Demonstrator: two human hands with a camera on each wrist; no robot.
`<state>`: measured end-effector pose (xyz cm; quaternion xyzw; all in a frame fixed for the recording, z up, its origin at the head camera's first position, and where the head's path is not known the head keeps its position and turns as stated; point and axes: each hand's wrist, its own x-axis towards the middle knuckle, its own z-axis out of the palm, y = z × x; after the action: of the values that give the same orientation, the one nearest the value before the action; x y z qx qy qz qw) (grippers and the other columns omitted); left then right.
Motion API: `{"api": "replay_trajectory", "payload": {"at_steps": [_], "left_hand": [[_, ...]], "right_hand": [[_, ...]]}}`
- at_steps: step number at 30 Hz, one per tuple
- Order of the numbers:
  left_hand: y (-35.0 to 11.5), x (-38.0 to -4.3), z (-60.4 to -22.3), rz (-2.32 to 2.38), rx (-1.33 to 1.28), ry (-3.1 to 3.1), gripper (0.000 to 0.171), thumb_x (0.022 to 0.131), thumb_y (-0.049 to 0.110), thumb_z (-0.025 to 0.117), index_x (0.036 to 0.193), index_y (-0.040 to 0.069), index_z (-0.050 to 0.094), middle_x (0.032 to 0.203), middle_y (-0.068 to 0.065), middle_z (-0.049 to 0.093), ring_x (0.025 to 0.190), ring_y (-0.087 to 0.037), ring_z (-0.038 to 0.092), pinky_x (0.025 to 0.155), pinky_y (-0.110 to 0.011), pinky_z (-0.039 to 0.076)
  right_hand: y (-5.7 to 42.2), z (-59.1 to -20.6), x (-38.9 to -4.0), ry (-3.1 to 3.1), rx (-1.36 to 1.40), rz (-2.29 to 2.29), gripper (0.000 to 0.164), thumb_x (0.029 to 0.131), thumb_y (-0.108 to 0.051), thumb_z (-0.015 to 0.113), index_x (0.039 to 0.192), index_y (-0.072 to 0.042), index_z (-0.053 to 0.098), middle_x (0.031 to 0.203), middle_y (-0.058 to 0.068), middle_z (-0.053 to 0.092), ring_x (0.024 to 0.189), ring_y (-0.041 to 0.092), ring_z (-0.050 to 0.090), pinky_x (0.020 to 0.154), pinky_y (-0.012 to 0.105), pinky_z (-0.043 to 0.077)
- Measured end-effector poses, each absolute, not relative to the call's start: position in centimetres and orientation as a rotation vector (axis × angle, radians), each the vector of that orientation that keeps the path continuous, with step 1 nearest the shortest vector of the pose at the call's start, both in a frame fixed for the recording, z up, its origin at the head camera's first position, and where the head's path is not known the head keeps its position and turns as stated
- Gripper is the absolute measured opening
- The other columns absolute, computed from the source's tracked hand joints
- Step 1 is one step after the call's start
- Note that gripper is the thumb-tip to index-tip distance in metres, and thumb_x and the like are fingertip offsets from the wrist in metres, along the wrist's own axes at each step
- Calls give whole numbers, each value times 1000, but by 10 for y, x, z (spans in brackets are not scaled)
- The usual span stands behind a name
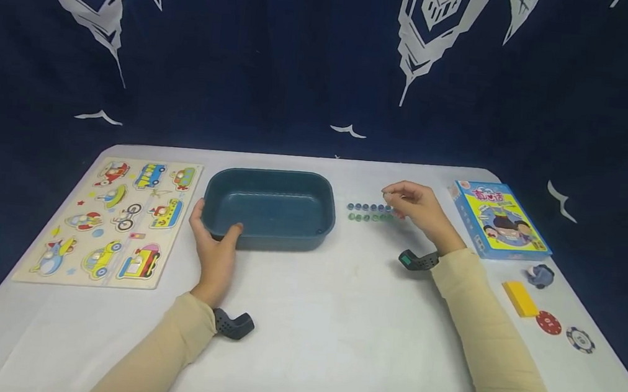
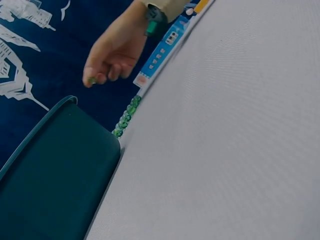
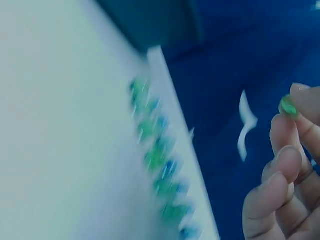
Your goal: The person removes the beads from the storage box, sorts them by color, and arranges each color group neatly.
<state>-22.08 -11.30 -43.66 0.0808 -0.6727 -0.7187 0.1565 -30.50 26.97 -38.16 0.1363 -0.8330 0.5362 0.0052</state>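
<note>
A dark teal plastic basin (image 1: 282,243) sits at the middle of the table. My left hand (image 1: 215,259) grips its front left corner, thumb over the rim and fingers along the outer side. Right of the basin, my right hand (image 1: 416,211) is raised over the marbles, pinching a small green glass marble (image 3: 288,105) between thumb and fingertip. Below it lie two rows of marbles, blue marbles (image 1: 366,207) behind and green marbles (image 1: 367,218) in front. The right wrist view shows these rows blurred. No marble shows inside the basin.
A wooden picture puzzle board (image 1: 136,236) lies at the left. At the right are a blue and yellow box (image 1: 505,222), a small blue-grey figure (image 1: 540,276), a yellow block (image 1: 520,299), a red chip (image 1: 549,323) and a black-and-white chip (image 1: 580,339). A dark curtain (image 1: 278,93) hangs behind.
</note>
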Motion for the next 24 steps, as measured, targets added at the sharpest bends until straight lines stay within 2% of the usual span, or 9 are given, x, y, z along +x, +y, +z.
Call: {"api": "replay_trajectory", "payload": {"at_steps": [4, 10, 15, 19, 24], "left_hand": [[-110, -212, -423, -2069, 233, -1923, 81, 93, 5, 60, 156, 19, 11, 164, 3, 7, 150, -9, -1, 120, -33, 3], [-107, -209, -418, -2067, 217, -1911, 80, 93, 5, 59, 156, 19, 11, 163, 4, 8, 150, -10, -1, 120, -33, 2], [-106, -208, -415, -2064, 205, -1903, 79, 93, 4, 58, 156, 16, 11, 163, 1, 8, 151, -12, -2, 120, -32, 2], [-105, -207, -413, -2074, 204, -1886, 79, 93, 2, 57, 156, 15, 12, 163, -1, 7, 151, -14, -3, 120, -34, 1], [-106, -210, -419, -2060, 217, -1890, 79, 92, 2, 58, 156, 14, 12, 163, 0, 8, 151, -13, -2, 120, -34, 1]], "right_hand": [[287, -390, -300, -2617, 280, 1675, 25, 96, -16, 66, 115, 0, 67, 94, 12, 68, 65, 17, 58, 59, 26, 53], [297, -392, -291, -2720, 205, 1641, 35, 97, -11, 63, 124, 11, 59, 95, 23, 65, 68, 17, 59, 59, 27, 54], [310, -410, -299, -2724, 200, 1616, 29, 95, -7, 63, 119, 9, 62, 82, 12, 66, 64, 13, 56, 55, 24, 51], [320, -426, -307, -2711, 184, 1576, 27, 93, -11, 68, 114, 5, 64, 78, 5, 65, 61, 10, 54, 53, 22, 50], [321, -434, -310, -2725, 220, 1437, 23, 91, -13, 71, 109, 1, 67, 78, 6, 62, 56, 10, 53, 51, 22, 47]]}}
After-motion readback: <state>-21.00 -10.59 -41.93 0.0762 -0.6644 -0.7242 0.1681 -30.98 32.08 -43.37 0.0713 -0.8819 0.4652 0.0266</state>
